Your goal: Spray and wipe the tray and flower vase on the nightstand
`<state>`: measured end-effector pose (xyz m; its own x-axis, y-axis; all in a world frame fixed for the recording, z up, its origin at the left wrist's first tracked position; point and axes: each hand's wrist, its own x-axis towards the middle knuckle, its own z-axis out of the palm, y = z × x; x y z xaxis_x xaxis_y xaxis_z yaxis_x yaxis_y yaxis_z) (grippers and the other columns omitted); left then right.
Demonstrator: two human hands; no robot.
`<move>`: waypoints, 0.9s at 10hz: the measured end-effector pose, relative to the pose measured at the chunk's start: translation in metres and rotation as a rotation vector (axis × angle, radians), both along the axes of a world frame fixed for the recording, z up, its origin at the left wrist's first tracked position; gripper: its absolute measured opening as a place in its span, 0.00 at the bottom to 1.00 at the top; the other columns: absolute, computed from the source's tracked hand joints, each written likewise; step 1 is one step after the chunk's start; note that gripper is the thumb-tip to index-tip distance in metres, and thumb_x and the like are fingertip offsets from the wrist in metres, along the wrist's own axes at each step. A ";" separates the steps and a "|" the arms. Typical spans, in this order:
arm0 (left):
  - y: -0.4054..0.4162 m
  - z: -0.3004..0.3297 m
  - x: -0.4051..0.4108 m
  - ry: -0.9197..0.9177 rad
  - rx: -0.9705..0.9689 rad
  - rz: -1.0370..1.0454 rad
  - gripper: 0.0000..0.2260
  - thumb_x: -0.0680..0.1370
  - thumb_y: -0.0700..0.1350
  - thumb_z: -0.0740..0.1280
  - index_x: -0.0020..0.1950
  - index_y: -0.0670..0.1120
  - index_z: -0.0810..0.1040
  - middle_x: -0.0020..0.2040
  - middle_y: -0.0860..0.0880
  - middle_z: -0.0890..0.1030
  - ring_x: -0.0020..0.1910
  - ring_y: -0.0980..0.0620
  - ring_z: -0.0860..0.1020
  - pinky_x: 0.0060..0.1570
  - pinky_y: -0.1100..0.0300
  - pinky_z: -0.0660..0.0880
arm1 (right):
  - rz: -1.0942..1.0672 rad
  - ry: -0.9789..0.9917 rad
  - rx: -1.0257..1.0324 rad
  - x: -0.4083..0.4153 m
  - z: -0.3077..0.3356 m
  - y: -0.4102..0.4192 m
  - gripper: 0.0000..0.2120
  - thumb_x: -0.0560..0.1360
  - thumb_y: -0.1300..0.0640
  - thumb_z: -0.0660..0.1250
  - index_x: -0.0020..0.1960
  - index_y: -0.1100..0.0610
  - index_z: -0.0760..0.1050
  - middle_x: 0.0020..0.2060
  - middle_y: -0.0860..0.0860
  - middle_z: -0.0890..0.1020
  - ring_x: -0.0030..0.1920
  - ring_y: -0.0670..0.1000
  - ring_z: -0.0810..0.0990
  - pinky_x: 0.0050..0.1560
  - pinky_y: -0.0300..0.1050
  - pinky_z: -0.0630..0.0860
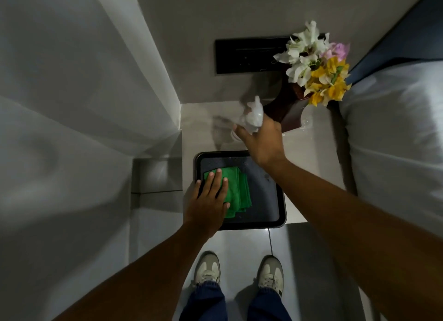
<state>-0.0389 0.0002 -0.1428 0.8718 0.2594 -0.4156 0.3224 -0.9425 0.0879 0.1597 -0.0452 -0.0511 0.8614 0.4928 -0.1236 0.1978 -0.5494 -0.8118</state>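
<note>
A black tray (pixel 282 208) lies at the front of the white nightstand (pixel 306 157). On the tray sits a folded green cloth (pixel 239 191), and my left hand (pixel 211 198) presses flat on its left part, fingers spread. My right hand (pixel 261 141) is raised behind the tray and grips a clear spray bottle (pixel 254 114), which is blurred. Right behind that hand stands the dark brown vase (pixel 285 112) holding white, yellow and pink flowers (pixel 316 64).
A black switch panel (pixel 239 57) is set in the wall behind the nightstand. A bed with white bedding (pixel 395 133) borders the nightstand on the right. A grey curtain (pixel 72 105) hangs on the left. My shoes (pixel 207 270) stand on the tiled floor below.
</note>
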 end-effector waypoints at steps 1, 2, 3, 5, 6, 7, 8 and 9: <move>-0.002 -0.003 -0.002 -0.012 -0.010 0.027 0.29 0.84 0.54 0.47 0.80 0.46 0.39 0.82 0.44 0.39 0.80 0.44 0.39 0.76 0.45 0.39 | 0.006 -0.052 0.047 -0.028 0.008 -0.064 0.16 0.73 0.51 0.73 0.58 0.56 0.79 0.43 0.47 0.83 0.41 0.42 0.83 0.44 0.30 0.79; -0.004 -0.006 -0.002 -0.008 -0.010 0.026 0.29 0.84 0.54 0.47 0.80 0.46 0.40 0.81 0.44 0.38 0.80 0.43 0.38 0.76 0.45 0.39 | 0.026 -0.067 -0.010 -0.049 0.000 -0.098 0.16 0.73 0.53 0.74 0.58 0.57 0.78 0.43 0.45 0.81 0.40 0.37 0.80 0.43 0.23 0.76; -0.004 -0.008 -0.002 -0.020 0.019 0.038 0.29 0.84 0.55 0.47 0.80 0.46 0.39 0.81 0.44 0.38 0.80 0.44 0.39 0.77 0.45 0.40 | 0.054 -0.028 -0.070 -0.063 -0.018 -0.119 0.18 0.73 0.55 0.74 0.60 0.59 0.77 0.47 0.51 0.84 0.44 0.46 0.82 0.45 0.25 0.75; -0.004 -0.002 0.001 -0.004 0.030 0.026 0.29 0.84 0.55 0.48 0.78 0.47 0.38 0.81 0.44 0.40 0.81 0.44 0.41 0.77 0.44 0.42 | 0.043 -0.044 -0.104 -0.061 -0.032 -0.121 0.21 0.74 0.49 0.73 0.63 0.55 0.74 0.51 0.54 0.85 0.49 0.53 0.85 0.51 0.43 0.82; -0.006 0.004 0.002 0.012 0.040 0.022 0.30 0.83 0.56 0.49 0.80 0.47 0.40 0.82 0.45 0.40 0.81 0.44 0.41 0.76 0.43 0.41 | 0.098 0.018 -0.075 -0.061 -0.027 -0.121 0.28 0.73 0.48 0.73 0.70 0.54 0.69 0.60 0.52 0.82 0.59 0.54 0.82 0.60 0.47 0.80; -0.001 0.021 0.006 0.034 0.010 0.042 0.32 0.83 0.58 0.48 0.79 0.47 0.35 0.81 0.46 0.35 0.80 0.44 0.39 0.76 0.42 0.38 | 0.083 0.173 -0.042 -0.063 -0.014 -0.127 0.58 0.66 0.43 0.79 0.81 0.47 0.41 0.77 0.36 0.52 0.77 0.46 0.57 0.76 0.47 0.57; 0.002 0.050 0.011 -0.024 -0.007 0.100 0.33 0.82 0.60 0.48 0.77 0.48 0.33 0.80 0.46 0.33 0.80 0.43 0.37 0.76 0.43 0.40 | 0.041 0.140 -0.081 -0.067 0.009 -0.142 0.68 0.60 0.37 0.80 0.78 0.43 0.31 0.76 0.33 0.40 0.77 0.43 0.48 0.75 0.48 0.49; -0.003 0.123 0.004 -0.233 -0.024 0.091 0.34 0.80 0.62 0.49 0.78 0.47 0.39 0.80 0.45 0.39 0.80 0.42 0.42 0.77 0.43 0.48 | 0.110 0.015 -0.131 -0.075 0.074 -0.172 0.63 0.63 0.27 0.70 0.78 0.42 0.28 0.79 0.36 0.34 0.80 0.44 0.43 0.76 0.53 0.48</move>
